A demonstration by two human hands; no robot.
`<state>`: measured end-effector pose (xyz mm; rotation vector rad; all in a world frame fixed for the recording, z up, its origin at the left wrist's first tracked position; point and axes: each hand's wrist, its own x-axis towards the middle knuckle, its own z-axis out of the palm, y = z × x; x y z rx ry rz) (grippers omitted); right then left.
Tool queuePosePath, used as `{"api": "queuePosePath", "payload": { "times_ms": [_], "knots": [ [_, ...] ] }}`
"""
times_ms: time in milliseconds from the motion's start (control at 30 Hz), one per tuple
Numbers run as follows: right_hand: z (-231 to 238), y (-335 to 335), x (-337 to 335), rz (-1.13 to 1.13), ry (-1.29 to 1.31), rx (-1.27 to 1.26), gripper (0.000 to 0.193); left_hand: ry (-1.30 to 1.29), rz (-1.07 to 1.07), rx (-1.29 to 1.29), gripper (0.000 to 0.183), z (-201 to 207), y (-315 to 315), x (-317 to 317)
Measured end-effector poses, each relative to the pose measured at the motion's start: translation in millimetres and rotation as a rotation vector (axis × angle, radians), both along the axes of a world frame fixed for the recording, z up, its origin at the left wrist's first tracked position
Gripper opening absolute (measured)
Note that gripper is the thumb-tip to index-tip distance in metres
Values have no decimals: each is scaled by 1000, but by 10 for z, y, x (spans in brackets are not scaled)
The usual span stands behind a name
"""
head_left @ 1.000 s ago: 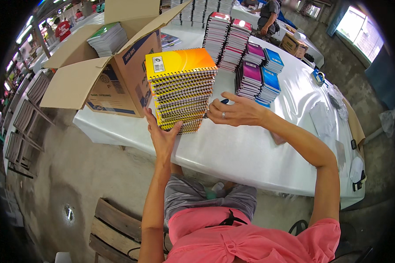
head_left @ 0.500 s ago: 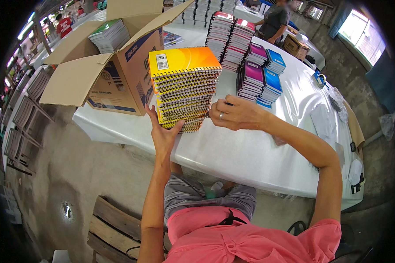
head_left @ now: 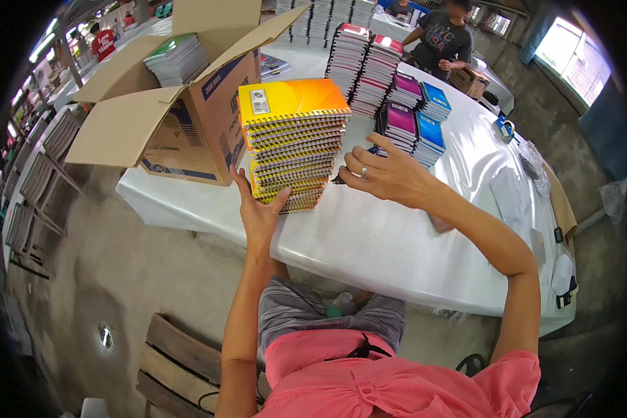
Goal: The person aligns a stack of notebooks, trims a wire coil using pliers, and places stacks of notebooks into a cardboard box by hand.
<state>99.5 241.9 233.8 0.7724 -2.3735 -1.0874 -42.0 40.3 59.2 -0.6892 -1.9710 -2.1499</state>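
A tall stack of spiral notebooks with yellow and orange covers (head_left: 296, 101) stands on the table in front of me, its coiled edges turned my way. My left hand (head_left: 261, 216) rests against the lower left corner of this stack, thumb on the coils and fingers stretched up the side. To the right of the stack, apart from it, my right hand (head_left: 390, 173) is closed around a small dark-tipped tool (head_left: 338, 180). The tip points at the coils; most of the tool is hidden in the fingers, so its kind is unclear.
An open cardboard box (head_left: 219, 115) with green-covered notebooks (head_left: 177, 61) stands at the left. Behind are red (head_left: 383, 70), purple (head_left: 400, 118) and blue (head_left: 430, 132) notebook stacks on the white-covered table (head_left: 369, 244). Another person (head_left: 444, 42) is at the far right. A wooden chair (head_left: 181, 359) stands below.
My right hand has drawn away from the stack's coils, a little right and up, with fingers more spread. The left hand stays put. The far person has turned and moved their arms.
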Motion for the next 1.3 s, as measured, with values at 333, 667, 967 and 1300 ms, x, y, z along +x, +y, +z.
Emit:
{"api": "queuePosePath", "payload": {
  "times_ms": [333,667,967,1300],
  "knots": [
    [-162,245,-185,236,19,156,40,-33,-44,52,123,-73,0,-96],
    [-70,190,-203,231,-11,225,37,-79,-82,95,123,-69,-5,-74],
    [-51,130,-202,291,41,155,24,-112,-96,109,125,-73,4,-83],
    [-211,-212,18,13,-33,-27,26,-96,-88,88,124,-63,28,-55]
  ]
}}
